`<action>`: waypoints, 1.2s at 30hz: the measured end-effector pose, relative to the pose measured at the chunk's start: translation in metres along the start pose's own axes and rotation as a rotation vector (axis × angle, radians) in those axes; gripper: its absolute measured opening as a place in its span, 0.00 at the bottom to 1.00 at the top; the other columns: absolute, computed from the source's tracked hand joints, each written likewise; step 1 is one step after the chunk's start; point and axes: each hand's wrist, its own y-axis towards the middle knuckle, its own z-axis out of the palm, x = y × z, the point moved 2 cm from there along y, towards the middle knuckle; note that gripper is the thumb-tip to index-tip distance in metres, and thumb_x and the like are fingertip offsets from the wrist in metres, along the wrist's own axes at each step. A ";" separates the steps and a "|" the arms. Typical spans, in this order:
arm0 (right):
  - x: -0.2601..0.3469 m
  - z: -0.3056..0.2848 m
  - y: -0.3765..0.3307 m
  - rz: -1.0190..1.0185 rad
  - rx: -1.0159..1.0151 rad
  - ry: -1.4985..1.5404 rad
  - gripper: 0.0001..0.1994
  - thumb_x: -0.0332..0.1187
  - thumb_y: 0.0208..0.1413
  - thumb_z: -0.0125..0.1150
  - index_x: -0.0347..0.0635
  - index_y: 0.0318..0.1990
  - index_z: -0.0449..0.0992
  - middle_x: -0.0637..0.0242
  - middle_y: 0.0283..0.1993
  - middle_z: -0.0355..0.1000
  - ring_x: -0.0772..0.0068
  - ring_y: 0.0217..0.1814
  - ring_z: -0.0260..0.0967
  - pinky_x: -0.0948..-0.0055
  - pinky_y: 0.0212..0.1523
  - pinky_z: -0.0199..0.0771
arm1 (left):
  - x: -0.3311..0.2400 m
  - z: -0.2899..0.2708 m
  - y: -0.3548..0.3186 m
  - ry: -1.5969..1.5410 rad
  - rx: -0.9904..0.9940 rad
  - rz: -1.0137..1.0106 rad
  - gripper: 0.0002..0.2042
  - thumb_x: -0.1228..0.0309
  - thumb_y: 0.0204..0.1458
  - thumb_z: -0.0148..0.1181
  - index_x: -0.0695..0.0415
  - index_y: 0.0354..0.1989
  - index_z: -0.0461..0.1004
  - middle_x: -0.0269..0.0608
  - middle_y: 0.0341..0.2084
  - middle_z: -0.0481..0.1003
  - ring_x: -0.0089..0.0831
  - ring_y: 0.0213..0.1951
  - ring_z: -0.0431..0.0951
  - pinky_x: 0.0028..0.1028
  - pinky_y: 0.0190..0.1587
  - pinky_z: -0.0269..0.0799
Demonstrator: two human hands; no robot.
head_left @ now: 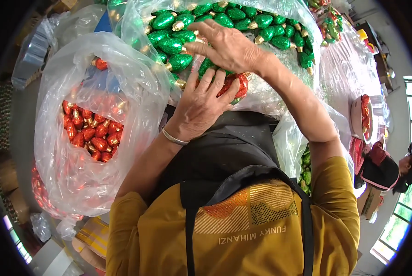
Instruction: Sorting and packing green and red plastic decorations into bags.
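My left hand point(200, 106), a metal bangle on its wrist, is closed around a small bunch of glittery bulb-shaped ornaments, with a red one point(241, 85) and a green one point(207, 67) showing past the fingers. Just above it, my right hand point(226, 46) reaches into a big clear plastic bag point(279, 92) of green glitter bulbs point(171, 45). Its fingers lie spread over the bulbs and its palm faces down, so whether it grips one is hidden. The two hands almost touch.
At left an open clear bag point(77, 184) holds several red glitter bulbs point(88, 133). A white container point(356, 120) with red bulbs sits at right on plastic sheeting. Another person point(380, 169) is at the right edge. Cardboard boxes point(93, 237) lie lower left.
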 end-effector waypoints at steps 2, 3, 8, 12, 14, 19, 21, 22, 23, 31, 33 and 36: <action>-0.009 0.006 0.005 0.032 0.133 -0.093 0.26 0.52 0.62 0.42 0.40 0.57 0.64 0.47 0.55 0.63 0.50 0.51 0.66 0.61 0.52 0.67 | 0.002 0.000 0.001 -0.006 -0.014 0.007 0.30 0.58 0.38 0.67 0.49 0.53 0.68 0.48 0.52 0.62 0.43 0.54 0.60 0.45 0.56 0.59; -0.018 0.012 0.005 0.025 0.138 -0.095 0.26 0.52 0.62 0.42 0.40 0.57 0.64 0.47 0.55 0.63 0.50 0.51 0.66 0.61 0.52 0.67 | 0.003 0.001 0.001 -0.008 -0.021 0.015 0.30 0.57 0.38 0.66 0.48 0.53 0.68 0.47 0.52 0.62 0.42 0.55 0.60 0.44 0.56 0.59; -0.039 0.027 -0.003 -0.141 0.186 -0.288 0.33 0.60 0.59 0.36 0.39 0.56 0.63 0.50 0.53 0.63 0.47 0.56 0.62 0.53 0.51 0.65 | 0.002 0.006 0.003 -0.043 -0.112 0.035 0.25 0.59 0.39 0.65 0.51 0.48 0.70 0.43 0.44 0.66 0.38 0.51 0.65 0.52 0.61 0.55; -0.034 0.030 -0.001 -0.071 -0.001 -0.303 0.32 0.61 0.58 0.38 0.42 0.56 0.64 0.51 0.51 0.65 0.49 0.55 0.62 0.51 0.52 0.62 | 0.003 0.004 0.004 -0.009 -0.075 0.012 0.28 0.56 0.39 0.66 0.48 0.52 0.70 0.43 0.51 0.63 0.40 0.56 0.59 0.44 0.57 0.57; -0.033 0.032 0.000 -0.016 -0.029 -0.379 0.29 0.58 0.58 0.43 0.43 0.55 0.64 0.52 0.49 0.66 0.51 0.52 0.63 0.50 0.51 0.63 | 0.005 0.006 0.006 -0.023 -0.062 0.003 0.28 0.57 0.39 0.66 0.48 0.51 0.70 0.43 0.50 0.63 0.40 0.56 0.59 0.44 0.58 0.57; -0.021 0.008 -0.017 -0.201 -0.164 -0.350 0.26 0.51 0.55 0.52 0.43 0.55 0.65 0.53 0.46 0.67 0.54 0.48 0.65 0.51 0.48 0.65 | 0.005 0.002 0.009 -0.048 -0.063 -0.006 0.26 0.57 0.39 0.66 0.49 0.50 0.71 0.43 0.48 0.63 0.40 0.56 0.59 0.45 0.60 0.55; -0.011 0.001 -0.040 -0.126 -0.076 -0.533 0.24 0.47 0.53 0.57 0.42 0.52 0.67 0.54 0.42 0.68 0.56 0.43 0.68 0.56 0.43 0.68 | 0.005 0.000 0.008 -0.046 -0.076 -0.012 0.26 0.57 0.39 0.66 0.49 0.50 0.71 0.43 0.48 0.64 0.41 0.55 0.59 0.46 0.60 0.55; -0.009 -0.001 -0.045 -0.084 -0.032 -0.625 0.22 0.45 0.51 0.60 0.42 0.50 0.69 0.54 0.40 0.68 0.57 0.40 0.69 0.59 0.41 0.70 | 0.005 0.000 0.008 -0.045 -0.053 -0.016 0.26 0.58 0.39 0.66 0.50 0.50 0.71 0.44 0.47 0.64 0.41 0.55 0.59 0.46 0.60 0.55; -0.006 -0.006 -0.046 -0.078 -0.034 -0.629 0.22 0.45 0.51 0.60 0.42 0.50 0.69 0.54 0.40 0.68 0.57 0.40 0.69 0.59 0.41 0.70 | 0.004 0.000 0.008 -0.050 -0.027 -0.007 0.27 0.58 0.39 0.66 0.50 0.51 0.71 0.44 0.47 0.64 0.41 0.55 0.60 0.46 0.60 0.55; -0.001 -0.036 -0.061 -0.027 -0.362 -0.093 0.11 0.28 0.51 0.60 0.35 0.42 0.72 0.57 0.40 0.71 0.67 0.38 0.73 0.71 0.34 0.77 | 0.003 -0.002 0.007 -0.023 -0.023 0.001 0.26 0.61 0.40 0.65 0.51 0.52 0.70 0.45 0.46 0.65 0.41 0.55 0.60 0.44 0.59 0.57; -0.011 -0.013 -0.075 0.103 -0.276 0.031 0.14 0.30 0.51 0.60 0.37 0.45 0.70 0.55 0.36 0.69 0.61 0.36 0.72 0.67 0.36 0.74 | 0.003 -0.001 0.007 -0.018 -0.023 0.001 0.26 0.61 0.41 0.65 0.51 0.52 0.70 0.45 0.47 0.65 0.41 0.55 0.60 0.44 0.59 0.57; -0.012 -0.015 -0.077 0.082 -0.291 0.032 0.15 0.31 0.50 0.61 0.38 0.46 0.69 0.54 0.35 0.68 0.57 0.35 0.72 0.64 0.37 0.73 | 0.004 0.001 0.008 -0.069 -0.020 0.008 0.25 0.61 0.42 0.64 0.51 0.52 0.70 0.46 0.47 0.65 0.42 0.55 0.60 0.43 0.57 0.58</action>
